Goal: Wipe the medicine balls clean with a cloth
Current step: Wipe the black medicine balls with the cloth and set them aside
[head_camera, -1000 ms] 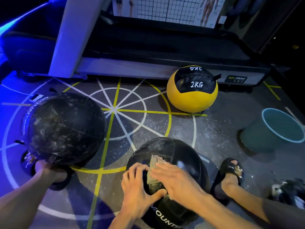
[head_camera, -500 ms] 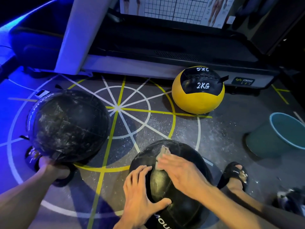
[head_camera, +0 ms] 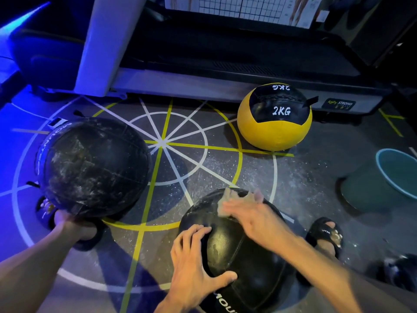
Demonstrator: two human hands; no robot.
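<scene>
A black medicine ball (head_camera: 243,251) on the gym floor (head_camera: 225,172), nearest the camera, is being wiped at its far top with a pale cloth (head_camera: 228,201), which is pressed flat under the straight fingers of the right hand (head_camera: 250,219). The ball is steadied on its near left side by the left hand (head_camera: 196,265), whose fingers and thumb are spread and curved over the surface. The motion is blurred, so the exact grip on the cloth cannot be told.

The near face of this ball is seen as dark and fairly glossy, while faint pale streaks remain near the cloth; the wiping here is judged to be partly done. To the left, a second black ball (head_camera: 94,166) is left heavily smeared with white dust and is judged untouched. It is propped against a foot in a dark sandal (head_camera: 74,227). Farther off to the right, a yellow and black ball marked 2KG (head_camera: 274,119) is seen looking clean, though whether it has been wiped cannot be told. A teal bucket (head_camera: 397,175) stands at the far right edge. White dust is scattered over the floor between the balls.
</scene>
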